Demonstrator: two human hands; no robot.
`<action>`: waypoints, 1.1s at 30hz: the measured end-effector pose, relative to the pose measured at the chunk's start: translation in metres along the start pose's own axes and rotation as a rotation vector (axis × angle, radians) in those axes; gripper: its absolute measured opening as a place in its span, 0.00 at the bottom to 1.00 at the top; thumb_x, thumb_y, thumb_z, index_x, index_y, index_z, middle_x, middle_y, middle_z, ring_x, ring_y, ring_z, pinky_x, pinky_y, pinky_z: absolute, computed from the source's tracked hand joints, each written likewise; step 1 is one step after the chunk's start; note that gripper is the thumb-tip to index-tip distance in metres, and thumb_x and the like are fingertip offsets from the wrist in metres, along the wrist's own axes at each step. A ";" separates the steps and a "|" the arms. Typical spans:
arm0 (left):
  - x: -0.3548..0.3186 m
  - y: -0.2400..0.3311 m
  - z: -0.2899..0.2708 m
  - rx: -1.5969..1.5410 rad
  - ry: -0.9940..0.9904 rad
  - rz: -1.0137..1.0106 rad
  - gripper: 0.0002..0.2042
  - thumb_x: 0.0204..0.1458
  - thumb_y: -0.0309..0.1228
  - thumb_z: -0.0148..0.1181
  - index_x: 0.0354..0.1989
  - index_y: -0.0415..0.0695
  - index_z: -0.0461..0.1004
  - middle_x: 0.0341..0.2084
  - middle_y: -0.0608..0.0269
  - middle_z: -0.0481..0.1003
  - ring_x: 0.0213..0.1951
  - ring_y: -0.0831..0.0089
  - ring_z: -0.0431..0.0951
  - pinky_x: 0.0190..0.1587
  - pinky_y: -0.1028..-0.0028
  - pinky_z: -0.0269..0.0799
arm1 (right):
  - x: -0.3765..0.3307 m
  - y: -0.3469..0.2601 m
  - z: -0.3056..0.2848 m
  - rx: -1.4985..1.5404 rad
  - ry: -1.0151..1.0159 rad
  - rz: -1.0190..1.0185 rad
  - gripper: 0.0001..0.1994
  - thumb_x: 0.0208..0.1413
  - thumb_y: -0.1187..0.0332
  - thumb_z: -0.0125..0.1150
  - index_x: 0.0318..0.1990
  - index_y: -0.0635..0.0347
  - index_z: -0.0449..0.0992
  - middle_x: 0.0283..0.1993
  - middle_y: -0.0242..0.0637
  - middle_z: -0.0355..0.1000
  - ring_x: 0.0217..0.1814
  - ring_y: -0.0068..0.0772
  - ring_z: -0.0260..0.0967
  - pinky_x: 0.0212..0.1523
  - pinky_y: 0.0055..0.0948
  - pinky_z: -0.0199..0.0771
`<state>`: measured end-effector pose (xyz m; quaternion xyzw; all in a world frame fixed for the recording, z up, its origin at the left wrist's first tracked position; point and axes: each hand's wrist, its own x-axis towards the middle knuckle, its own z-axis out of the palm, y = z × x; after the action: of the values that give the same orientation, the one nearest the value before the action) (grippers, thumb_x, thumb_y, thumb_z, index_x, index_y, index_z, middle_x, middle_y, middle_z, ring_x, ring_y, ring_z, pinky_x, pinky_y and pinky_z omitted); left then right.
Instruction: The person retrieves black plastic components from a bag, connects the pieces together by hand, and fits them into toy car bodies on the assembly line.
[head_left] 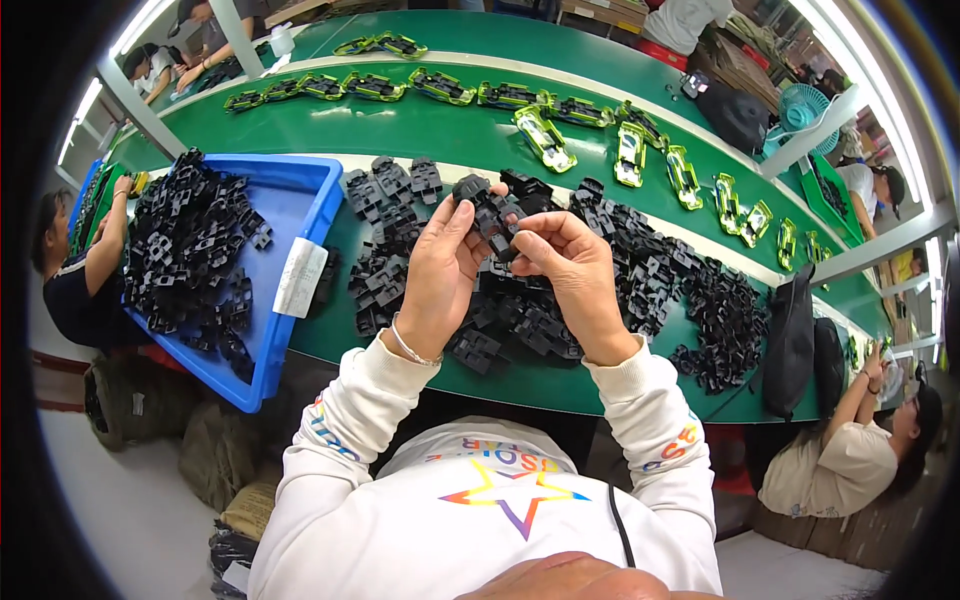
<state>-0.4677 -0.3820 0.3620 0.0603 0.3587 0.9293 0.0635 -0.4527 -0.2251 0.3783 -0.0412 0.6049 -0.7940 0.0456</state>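
Observation:
Above the green bench, both my hands hold one black moulded plastic part (pixel 487 214) between them. My left hand (pixel 446 262) grips its left side, thumb in front and fingers behind. My right hand (pixel 572 268) pinches its lower right corner between thumb and fingertips; anything small in that pinch is hidden. Beneath and around the hands lies a heap of similar black plastic parts (pixel 535 318). More of these black parts (pixel 385 275) are stacked left of my left hand. A pile of smaller black pieces (pixel 728 325) sits to the right of my right hand.
A blue tray (pixel 318 200) heaped with black parts juts over the bench's left edge. Yellow-green toy car shells (pixel 630 153) line the far green surface (pixel 400 130). Black bags (pixel 790 345) hang at the right edge. Co-workers sit on either side (pixel 845 460).

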 end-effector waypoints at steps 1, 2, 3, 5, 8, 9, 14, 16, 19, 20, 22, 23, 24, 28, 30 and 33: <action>-0.003 -0.002 0.002 0.054 0.007 -0.004 0.15 0.67 0.35 0.45 0.56 0.42 0.68 0.48 0.64 0.75 0.44 0.77 0.77 0.50 0.73 0.72 | -0.002 0.001 -0.003 0.000 0.007 0.006 0.09 0.58 0.73 0.63 0.44 0.66 0.76 0.39 0.33 0.76 0.34 0.19 0.74 0.39 0.20 0.77; -0.005 -0.004 0.002 0.108 0.015 -0.007 0.15 0.66 0.35 0.45 0.57 0.42 0.69 0.50 0.65 0.75 0.44 0.78 0.77 0.51 0.73 0.72 | -0.003 0.000 -0.008 -0.027 -0.005 0.007 0.09 0.58 0.73 0.63 0.45 0.66 0.77 0.39 0.33 0.76 0.36 0.19 0.74 0.40 0.19 0.77; -0.006 -0.006 0.001 0.134 -0.003 -0.007 0.16 0.67 0.36 0.46 0.57 0.42 0.69 0.51 0.66 0.74 0.45 0.78 0.77 0.50 0.73 0.73 | -0.005 0.000 -0.011 -0.053 -0.020 0.008 0.09 0.57 0.74 0.63 0.45 0.67 0.77 0.39 0.33 0.76 0.37 0.19 0.74 0.42 0.19 0.76; -0.012 -0.008 0.006 0.111 0.017 -0.032 0.16 0.67 0.36 0.43 0.58 0.42 0.67 0.53 0.62 0.73 0.46 0.76 0.77 0.51 0.72 0.74 | -0.008 0.002 -0.012 -0.075 -0.025 -0.013 0.10 0.57 0.74 0.64 0.45 0.67 0.78 0.39 0.33 0.77 0.38 0.19 0.74 0.43 0.19 0.76; -0.017 -0.017 0.008 0.061 0.027 -0.041 0.16 0.68 0.35 0.40 0.59 0.43 0.66 0.54 0.61 0.73 0.48 0.74 0.77 0.51 0.70 0.75 | -0.012 0.003 -0.013 -0.086 -0.007 -0.007 0.10 0.56 0.76 0.65 0.45 0.66 0.78 0.38 0.33 0.77 0.39 0.20 0.74 0.43 0.19 0.76; -0.017 -0.017 0.008 0.058 0.041 -0.044 0.16 0.68 0.36 0.40 0.59 0.44 0.66 0.55 0.61 0.72 0.48 0.74 0.77 0.51 0.70 0.75 | -0.012 0.004 -0.013 -0.076 0.020 -0.008 0.10 0.55 0.76 0.64 0.45 0.66 0.78 0.38 0.34 0.77 0.39 0.20 0.75 0.43 0.19 0.76; -0.019 -0.021 0.013 0.082 0.052 -0.018 0.16 0.68 0.37 0.43 0.58 0.45 0.68 0.52 0.68 0.73 0.46 0.81 0.76 0.47 0.76 0.75 | -0.013 0.015 -0.010 0.015 0.108 0.011 0.08 0.55 0.76 0.65 0.42 0.65 0.79 0.36 0.33 0.78 0.37 0.20 0.75 0.41 0.19 0.77; -0.021 -0.022 0.015 0.151 0.059 0.013 0.16 0.68 0.36 0.43 0.59 0.45 0.67 0.53 0.68 0.72 0.49 0.81 0.74 0.50 0.77 0.72 | -0.011 0.013 -0.010 -0.004 0.113 0.022 0.08 0.54 0.75 0.66 0.41 0.65 0.79 0.37 0.32 0.77 0.37 0.19 0.74 0.40 0.19 0.76; -0.020 -0.022 0.015 0.132 0.040 0.026 0.16 0.68 0.36 0.43 0.59 0.44 0.67 0.54 0.67 0.72 0.50 0.80 0.73 0.53 0.77 0.70 | -0.008 0.015 -0.012 -0.190 0.119 -0.103 0.07 0.53 0.74 0.67 0.40 0.63 0.80 0.40 0.30 0.74 0.38 0.17 0.72 0.40 0.18 0.72; -0.020 -0.021 0.015 0.132 0.036 0.023 0.16 0.68 0.36 0.43 0.59 0.44 0.67 0.54 0.67 0.72 0.50 0.80 0.73 0.53 0.77 0.70 | -0.008 0.017 -0.013 -0.357 0.117 -0.236 0.06 0.53 0.74 0.68 0.38 0.63 0.80 0.41 0.29 0.73 0.38 0.16 0.70 0.40 0.18 0.70; -0.021 -0.018 0.016 0.085 0.028 -0.019 0.16 0.68 0.35 0.41 0.60 0.44 0.66 0.55 0.67 0.71 0.52 0.79 0.73 0.55 0.75 0.69 | -0.008 0.019 -0.014 -0.306 0.130 -0.209 0.06 0.53 0.73 0.68 0.38 0.63 0.80 0.42 0.28 0.71 0.39 0.15 0.68 0.40 0.18 0.68; -0.021 -0.016 0.017 0.085 0.025 -0.019 0.16 0.68 0.35 0.41 0.60 0.44 0.66 0.55 0.67 0.71 0.52 0.79 0.73 0.55 0.75 0.69 | -0.008 0.021 -0.013 -0.254 0.140 -0.180 0.05 0.53 0.73 0.68 0.37 0.62 0.80 0.43 0.28 0.70 0.39 0.15 0.67 0.40 0.18 0.67; -0.021 -0.014 0.019 0.018 0.010 -0.053 0.17 0.66 0.32 0.45 0.62 0.43 0.62 0.57 0.65 0.69 0.54 0.77 0.71 0.57 0.74 0.66 | -0.007 0.023 -0.012 -0.254 0.141 -0.183 0.05 0.53 0.73 0.68 0.37 0.62 0.80 0.43 0.28 0.70 0.39 0.15 0.67 0.40 0.18 0.67; -0.026 -0.027 0.014 0.232 -0.122 0.090 0.31 0.55 0.18 0.53 0.68 0.42 0.52 0.63 0.59 0.61 0.61 0.72 0.64 0.65 0.70 0.58 | -0.008 0.028 0.000 -0.026 0.210 -0.157 0.05 0.55 0.73 0.66 0.38 0.63 0.78 0.42 0.27 0.71 0.39 0.14 0.67 0.41 0.17 0.67; -0.026 -0.028 0.011 0.220 -0.117 0.073 0.39 0.48 0.12 0.54 0.70 0.40 0.46 0.64 0.56 0.59 0.64 0.69 0.60 0.67 0.69 0.54 | -0.009 0.028 0.002 0.029 0.222 -0.131 0.05 0.56 0.72 0.65 0.38 0.63 0.78 0.41 0.26 0.71 0.39 0.14 0.67 0.42 0.16 0.67; -0.026 -0.029 0.009 0.345 -0.133 0.155 0.37 0.52 0.14 0.52 0.71 0.38 0.42 0.64 0.56 0.59 0.64 0.69 0.61 0.67 0.69 0.55 | -0.011 0.021 -0.001 0.046 0.175 -0.052 0.05 0.58 0.72 0.64 0.40 0.62 0.76 0.39 0.25 0.72 0.39 0.14 0.67 0.42 0.15 0.67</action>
<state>-0.4387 -0.3594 0.3472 0.1591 0.5018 0.8502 0.0039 -0.4414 -0.2279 0.3576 0.0136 0.5871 -0.8090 -0.0270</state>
